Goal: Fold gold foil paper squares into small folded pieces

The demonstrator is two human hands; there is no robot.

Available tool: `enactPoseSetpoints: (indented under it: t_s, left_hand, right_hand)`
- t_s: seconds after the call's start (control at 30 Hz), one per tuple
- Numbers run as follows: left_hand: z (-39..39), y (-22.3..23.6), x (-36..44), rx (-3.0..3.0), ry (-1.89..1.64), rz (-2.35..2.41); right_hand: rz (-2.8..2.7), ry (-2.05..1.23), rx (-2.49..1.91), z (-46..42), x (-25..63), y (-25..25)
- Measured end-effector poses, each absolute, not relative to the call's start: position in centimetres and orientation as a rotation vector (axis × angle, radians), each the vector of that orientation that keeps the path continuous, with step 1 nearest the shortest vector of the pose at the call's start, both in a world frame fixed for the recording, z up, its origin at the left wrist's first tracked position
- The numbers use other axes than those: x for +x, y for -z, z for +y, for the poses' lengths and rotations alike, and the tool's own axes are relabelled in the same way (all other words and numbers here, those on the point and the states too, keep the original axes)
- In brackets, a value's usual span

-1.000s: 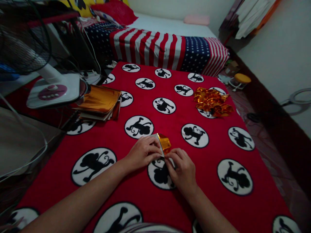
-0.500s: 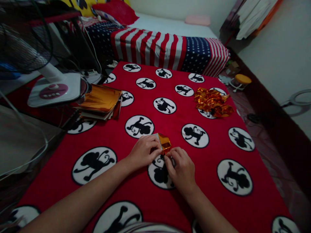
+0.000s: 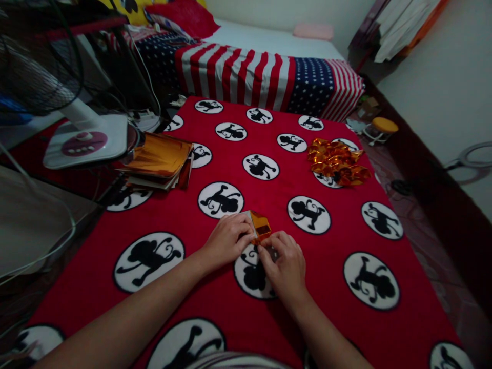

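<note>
A small sheet of gold foil paper (image 3: 260, 225), partly folded, lies on the red blanket with black monkey prints (image 3: 346, 225). My left hand (image 3: 227, 239) presses down on its left part with curled fingers. My right hand (image 3: 283, 261) pinches its near edge between thumb and fingertips. Both hands meet over the paper near the middle of the blanket.
A stack of flat gold sheets (image 3: 159, 160) rests at the blanket's left edge, beside a white fan base (image 3: 86, 142). A heap of folded gold pieces (image 3: 337, 162) sits at the far right. A bed with a flag-pattern cover (image 3: 269, 77) stands behind.
My right hand has slid slightly left along the paper's near edge and the fingers of both hands have closed tighter on it. The paper looks a little flatter.
</note>
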State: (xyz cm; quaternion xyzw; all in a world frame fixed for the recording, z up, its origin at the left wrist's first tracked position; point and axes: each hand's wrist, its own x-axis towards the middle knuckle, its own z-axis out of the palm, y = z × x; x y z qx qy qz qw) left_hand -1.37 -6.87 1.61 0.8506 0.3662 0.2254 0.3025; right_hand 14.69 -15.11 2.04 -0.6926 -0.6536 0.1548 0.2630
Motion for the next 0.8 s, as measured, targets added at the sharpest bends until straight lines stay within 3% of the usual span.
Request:
enactPoseSetpoints:
  t_s: [0.8]
  left_hand:
    - [-7.27, -1.31, -1.25, 2.245, -0.681, 1.019]
  right_hand:
    - [-1.813, -0.318, -1.913, -14.82, 14.50, -2.09]
